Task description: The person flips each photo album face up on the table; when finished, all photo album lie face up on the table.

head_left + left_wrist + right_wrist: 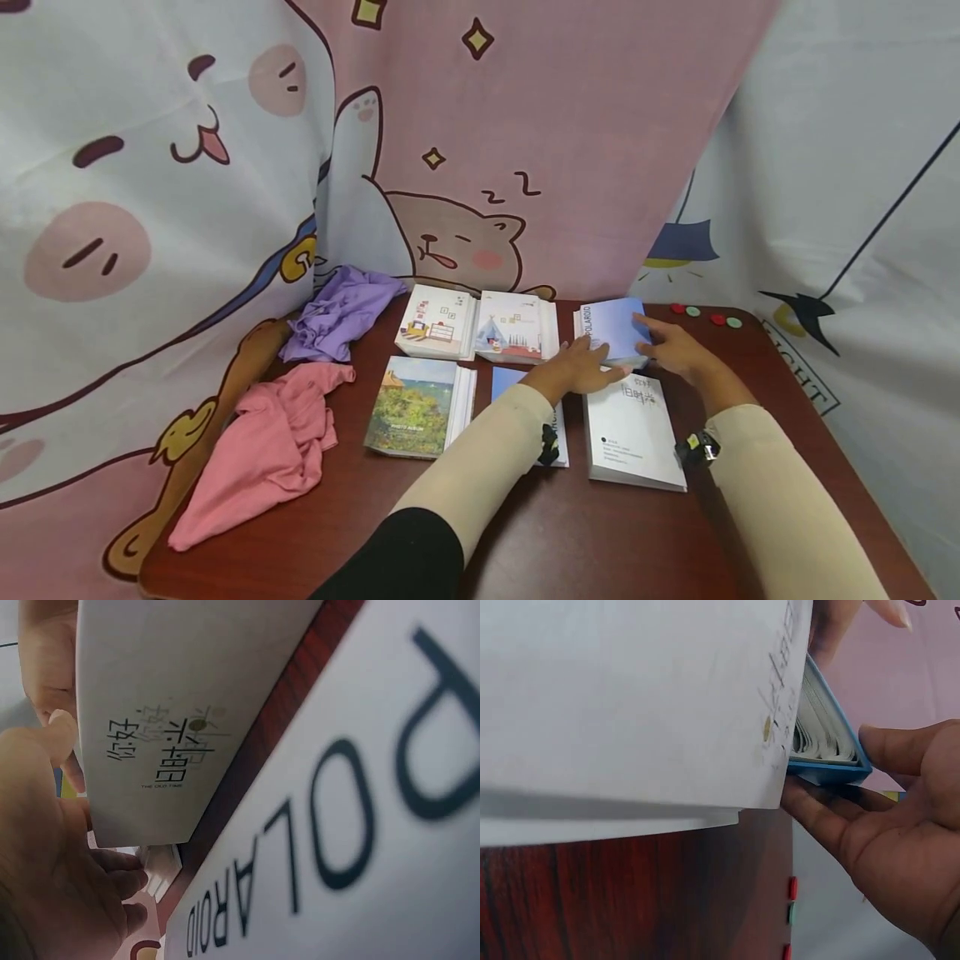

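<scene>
A light-blue photo album (619,327) marked POLAROID lies at the back right of the table. My right hand (678,354) grips its right side; in the right wrist view, the thumb (900,748) is on the cover edge and the fingers are along the side. My left hand (577,368) is at the album's near left corner, fingers extended over it and thumb stretched along the near edge. Just below both hands lies a white album (633,433) with Chinese lettering. A second blue album (506,381) is partly hidden under my left forearm.
Two white illustrated albums (435,321) stand side by side at the back, with a landscape-covered photo album (412,408) in front. Purple cloth (337,312) and pink cloth (273,442) lie at the left. Several red and green discs (717,320) sit near the back right edge. Printed curtains (600,150) border the table.
</scene>
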Demonstrator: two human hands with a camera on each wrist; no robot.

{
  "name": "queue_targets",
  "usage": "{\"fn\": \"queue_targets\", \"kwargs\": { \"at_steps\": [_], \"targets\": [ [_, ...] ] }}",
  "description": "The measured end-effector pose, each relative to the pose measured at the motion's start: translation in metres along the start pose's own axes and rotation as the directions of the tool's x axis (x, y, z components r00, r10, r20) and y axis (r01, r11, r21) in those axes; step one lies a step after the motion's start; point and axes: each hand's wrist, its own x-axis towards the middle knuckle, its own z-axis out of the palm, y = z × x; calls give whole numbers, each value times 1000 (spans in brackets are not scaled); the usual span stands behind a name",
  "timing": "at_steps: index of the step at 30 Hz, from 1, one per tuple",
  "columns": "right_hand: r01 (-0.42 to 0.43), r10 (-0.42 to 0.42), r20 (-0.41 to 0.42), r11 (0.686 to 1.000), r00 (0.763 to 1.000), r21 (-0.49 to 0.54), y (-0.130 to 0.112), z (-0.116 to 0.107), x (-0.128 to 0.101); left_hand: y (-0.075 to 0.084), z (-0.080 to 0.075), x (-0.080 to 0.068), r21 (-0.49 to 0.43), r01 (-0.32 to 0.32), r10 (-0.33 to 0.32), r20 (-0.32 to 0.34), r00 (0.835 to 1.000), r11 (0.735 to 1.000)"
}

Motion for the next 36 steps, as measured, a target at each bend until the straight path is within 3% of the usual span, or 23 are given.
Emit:
{"fn": "queue_targets", "kwargs": {
  "at_steps": [7,14,17,19,23,25,26,28,32,36],
  "targets": [
    [51,-50,-91,999,995,9,-10,-12,-12,-3,0,4,-123,-81,79,-21,997,989],
    [102,-94,-174,994,980,38,-21,-16,-22,-4,-4,7,-311,-166,161,-41,986,936],
    [152,-133,-203,985,970,83,-23,-13,-24,-5,-7,9,-395,-234,218,-86,972,888],
    [182,-152,-231,977,961,114,-25,-10,-24,-6,-10,11,-471,-285,253,-133,958,835],
    [231,-184,-246,957,952,176,-28,-3,-23,-12,-15,13,-600,-353,258,-241,935,718],
    [236,-196,-227,957,954,165,-29,0,-22,-15,-19,14,-617,-399,254,-313,915,678],
    [236,-202,-211,959,956,153,-30,2,-21,-16,-20,14,-614,-404,242,-333,912,679],
    [234,-210,-174,963,962,133,-29,5,-19,-18,-22,12,-586,-396,209,-361,909,707],
    [231,-222,-91,968,971,99,-25,10,-13,-20,-24,9,-540,-272,91,-338,937,797],
    [196,-196,-16,980,981,17,-22,15,-9,-22,-23,7,-475,-188,24,-329,944,860]
  ]
}}
